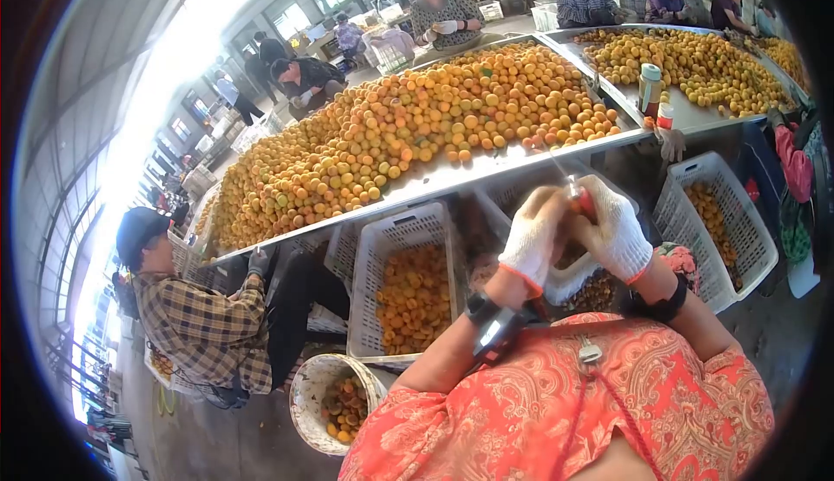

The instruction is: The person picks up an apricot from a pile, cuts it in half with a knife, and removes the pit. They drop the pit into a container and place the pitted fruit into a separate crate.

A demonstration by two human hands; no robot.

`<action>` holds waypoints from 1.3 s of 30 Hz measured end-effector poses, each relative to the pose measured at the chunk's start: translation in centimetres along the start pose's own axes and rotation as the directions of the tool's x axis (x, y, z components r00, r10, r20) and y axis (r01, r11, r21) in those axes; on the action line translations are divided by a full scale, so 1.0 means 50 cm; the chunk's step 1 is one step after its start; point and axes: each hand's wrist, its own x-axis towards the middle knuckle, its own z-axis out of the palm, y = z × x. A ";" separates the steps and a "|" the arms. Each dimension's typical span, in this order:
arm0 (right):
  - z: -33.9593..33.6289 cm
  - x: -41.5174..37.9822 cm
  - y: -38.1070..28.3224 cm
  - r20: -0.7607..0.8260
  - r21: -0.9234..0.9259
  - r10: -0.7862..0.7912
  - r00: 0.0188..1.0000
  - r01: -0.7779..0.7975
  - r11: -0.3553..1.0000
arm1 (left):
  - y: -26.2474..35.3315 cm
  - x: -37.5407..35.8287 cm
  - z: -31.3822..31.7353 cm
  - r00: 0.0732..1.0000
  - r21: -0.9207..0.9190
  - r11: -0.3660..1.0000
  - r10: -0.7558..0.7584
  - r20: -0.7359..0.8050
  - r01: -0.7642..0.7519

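My hands, in white knit gloves with orange cuffs, meet in front of me above a container near the table edge. My right hand (615, 231) is closed around a small red-handled knife (584, 199); its thin blade seems to point up and to the left. Against it, my left hand (534, 231) has its fingers curled shut, and what they hold is hidden. Just beyond the hands, a large heap of orange apricots (417, 125) covers the metal sorting table (434, 181). Under my wrists, a container holds dark pits (589, 293).
Left of my arms stands a white crate (358, 307) of apricot pieces, with a white bucket (306, 394) of fruit nearer me. Another crate (756, 246) stands at right. A bottle (650, 90) is on the table. A person in a checked shirt (204, 316) sits at left; others work beyond.
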 end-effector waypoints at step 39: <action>-0.025 -0.030 0.084 0.337 0.475 0.335 0.880 -0.466 0.747 | -0.046 -0.011 0.008 0.976 0.023 0.986 -0.167 0.138 0.166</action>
